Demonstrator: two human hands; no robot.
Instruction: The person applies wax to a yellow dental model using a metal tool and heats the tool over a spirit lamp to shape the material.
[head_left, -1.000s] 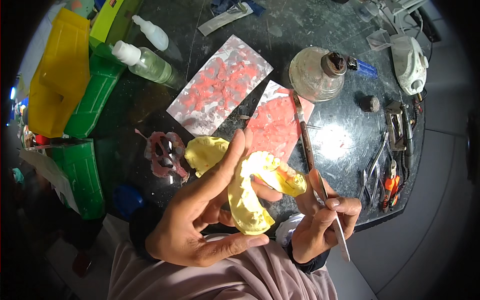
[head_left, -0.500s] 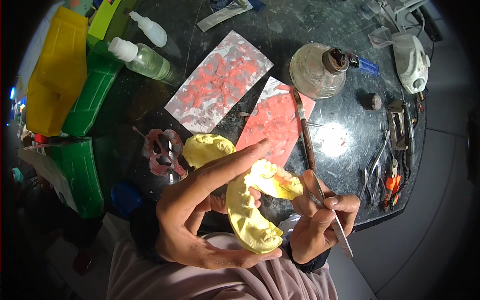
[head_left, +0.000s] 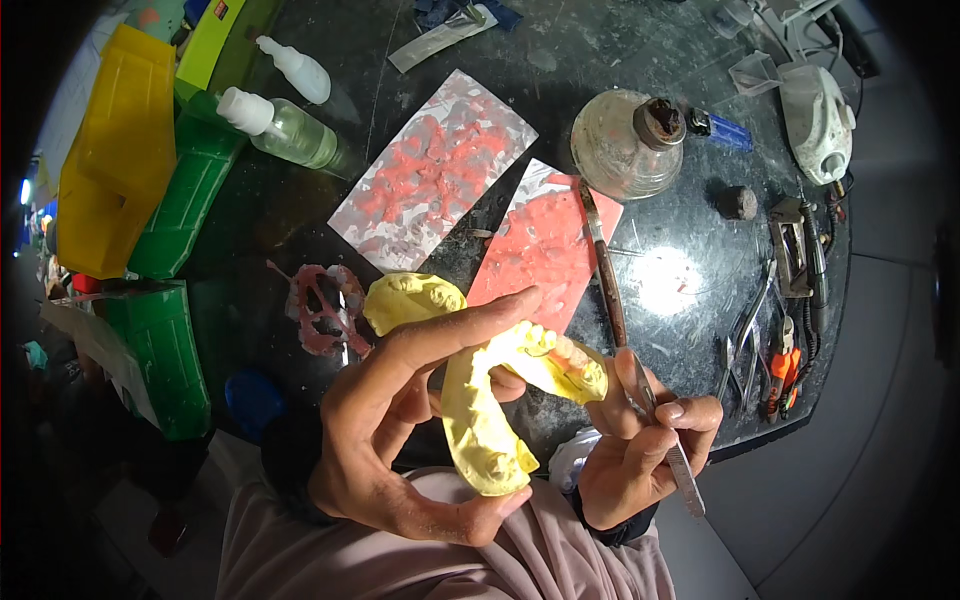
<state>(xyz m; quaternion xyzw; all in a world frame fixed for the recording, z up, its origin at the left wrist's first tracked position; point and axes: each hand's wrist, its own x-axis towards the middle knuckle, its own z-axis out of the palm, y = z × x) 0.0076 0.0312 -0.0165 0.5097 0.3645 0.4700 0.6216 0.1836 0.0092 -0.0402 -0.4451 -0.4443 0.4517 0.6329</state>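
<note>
My left hand grips a yellow horseshoe-shaped dental cast, thumb at its near end and forefinger stretched along the far side. Pinkish material shows by the teeth on the cast's right arm. My right hand is closed around a slim metal dental hand tool, held like a pen with its ridged handle slanting down to the right. Its fingertips are at the cast's right end; I cannot tell whether the tool's tip touches the cast. A second yellow cast lies behind my left hand.
Pink-smeared sheets lie beyond the casts, with a brown-handled tool across one. Farther back stand a glass burner and a spray bottle. Pliers lie right; green bins stand left. A pink lattice piece lies left of the casts.
The cast has tilted in my left hand, its near end shifting left and slightly up. My right hand stays beside its right end with the metal tool. The view has shifted slightly.
</note>
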